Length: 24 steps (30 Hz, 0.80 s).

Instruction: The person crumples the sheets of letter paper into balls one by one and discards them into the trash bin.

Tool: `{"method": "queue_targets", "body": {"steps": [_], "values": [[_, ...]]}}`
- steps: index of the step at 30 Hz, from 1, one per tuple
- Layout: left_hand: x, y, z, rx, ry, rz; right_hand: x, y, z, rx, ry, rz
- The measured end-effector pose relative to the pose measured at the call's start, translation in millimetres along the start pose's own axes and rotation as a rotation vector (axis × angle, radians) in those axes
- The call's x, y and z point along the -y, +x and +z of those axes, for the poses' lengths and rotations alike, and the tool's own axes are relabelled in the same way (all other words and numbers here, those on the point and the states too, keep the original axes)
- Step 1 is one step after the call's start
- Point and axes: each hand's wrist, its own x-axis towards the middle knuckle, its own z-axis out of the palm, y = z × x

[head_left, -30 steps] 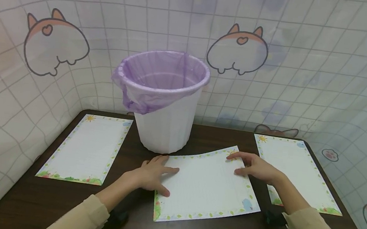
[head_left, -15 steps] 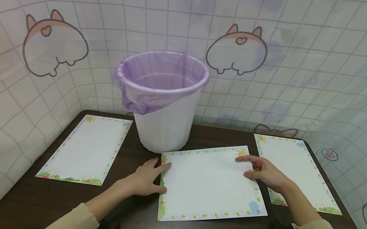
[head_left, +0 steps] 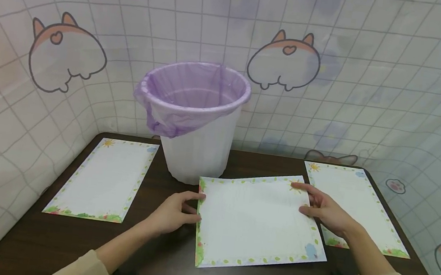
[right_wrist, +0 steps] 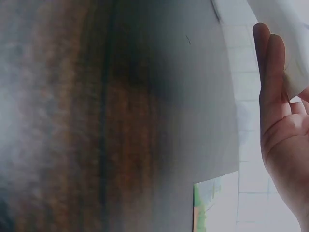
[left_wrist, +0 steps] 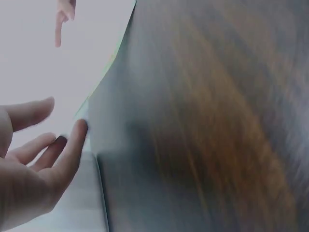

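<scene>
A white sheet of paper (head_left: pixel 253 225) with a printed leaf-and-flower border lies crosswise in the middle of the head view. My left hand (head_left: pixel 168 213) grips its left edge, index fingertip and thumb showing on top. Seen from the left wrist, that hand (left_wrist: pixel 46 166) has its thumb over the sheet and its fingers at the edge. My right hand (head_left: pixel 328 213) holds the right edge by the sun corner, thumb and index on top. In the right wrist view, long fingers of the right hand (right_wrist: pixel 285 140) lie against a white surface.
A white bin (head_left: pixel 198 153) with a purple liner (head_left: pixel 198 85) stands behind the sheet. Matching sheets lie at the left (head_left: pixel 105 179) and right (head_left: pixel 353 202) of the dark wooden table (head_left: pixel 37 243). A patterned curtain (head_left: pixel 288 113) surrounds the table.
The middle sheet has shifted right, and its left end has moved slightly away. My right hand moved right with it; my left hand slid to the left edge and narrowed its spread fingers.
</scene>
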Motion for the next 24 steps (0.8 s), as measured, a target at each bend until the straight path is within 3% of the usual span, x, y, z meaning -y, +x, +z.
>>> {"method": "queue_targets", "body": {"steps": [3, 6, 10, 14, 17, 20, 24], "values": [[-3.5, -0.9, 3.8, -0.059, -0.008, 0.015, 1.0, -0.5, 3.0, 0.01, 0.088, -0.001], [-7.0, -1.6, 6.3, -0.105, -0.004, 0.033, 5.2, -0.7, 10.0, -0.036, 0.115, 0.046], [-11.5, -3.0, 7.8, -0.123, 0.005, 0.059, 15.1, -0.8, 23.5, -0.13, -0.001, 0.098], [-14.8, -2.9, 8.8, -0.123, -0.006, 0.072, 26.6, 1.0, 39.2, -0.242, -0.154, 0.023], [-15.9, -2.3, 9.9, -0.126, -0.015, 0.079, 34.4, 3.9, 51.3, -0.355, -0.203, -0.048], [-16.7, -1.8, 11.3, -0.126, -0.021, 0.093, 41.0, 6.6, 62.8, -0.413, -0.16, -0.067], [-17.7, -0.9, 13.6, -0.124, -0.033, 0.112, 46.7, 9.1, 76.7, -0.401, 0.004, -0.039]]}}
